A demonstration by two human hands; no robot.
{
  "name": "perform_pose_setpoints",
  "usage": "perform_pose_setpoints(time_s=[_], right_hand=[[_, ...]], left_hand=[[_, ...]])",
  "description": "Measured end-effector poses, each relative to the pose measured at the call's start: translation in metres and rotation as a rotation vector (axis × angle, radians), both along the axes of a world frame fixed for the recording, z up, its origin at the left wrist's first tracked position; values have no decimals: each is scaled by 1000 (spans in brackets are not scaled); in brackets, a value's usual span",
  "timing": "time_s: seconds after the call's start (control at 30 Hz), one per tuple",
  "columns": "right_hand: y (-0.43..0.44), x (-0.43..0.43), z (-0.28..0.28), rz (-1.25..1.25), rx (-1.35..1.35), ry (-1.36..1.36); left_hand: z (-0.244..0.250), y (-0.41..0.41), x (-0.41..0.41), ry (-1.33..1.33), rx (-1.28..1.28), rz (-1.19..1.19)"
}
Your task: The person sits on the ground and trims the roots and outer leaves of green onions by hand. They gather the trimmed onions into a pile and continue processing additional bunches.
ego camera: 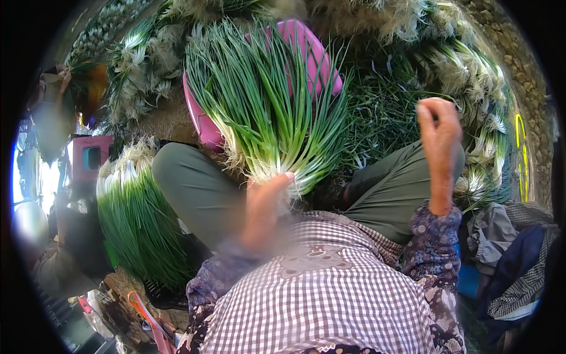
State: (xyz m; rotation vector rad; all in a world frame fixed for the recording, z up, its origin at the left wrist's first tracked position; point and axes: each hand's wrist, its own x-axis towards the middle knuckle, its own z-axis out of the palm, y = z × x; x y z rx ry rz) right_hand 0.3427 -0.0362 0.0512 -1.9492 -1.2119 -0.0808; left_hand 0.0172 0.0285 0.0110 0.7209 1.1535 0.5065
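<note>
My left hand [265, 208] grips a large bunch of green onions [274, 119] by the white root end. The thumb lies across the pale roots, and the green leaves fan out away from me. Under the leaves is a pink plastic object [309, 57], mostly covered. My right hand [440, 128] is raised over my right knee, apart from the bunch, with its fingers curled. A thin green leaf [424, 93] passes by its knuckles; whether the fingers hold it, I cannot tell.
Another bundle of green onions [141, 212] stands roots up by my left knee. Loose green leaves [376, 115] litter the ground ahead. Piled onions [473, 75] curve around the far and right sides. Folded clothing [508, 261] lies at right. A person [57, 97] is at far left.
</note>
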Motion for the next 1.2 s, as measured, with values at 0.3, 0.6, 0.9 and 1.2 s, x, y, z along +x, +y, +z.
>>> perform_pose_setpoints(time_s=[0.3,0.6,0.9,1.2], right_hand=[[74,-131,-45,376,-71,419],[1,-148,9,1020,-145,1422],[28,-142,-26,452,-166,904],[12,-151,-32,741,-188,1015]], left_hand=[[8,0,13,-37,34,61],[5,-5,10,-322,180,-30],[10,-1,11,-275,51,-43],[16,-1,14,-305,80,-60]])
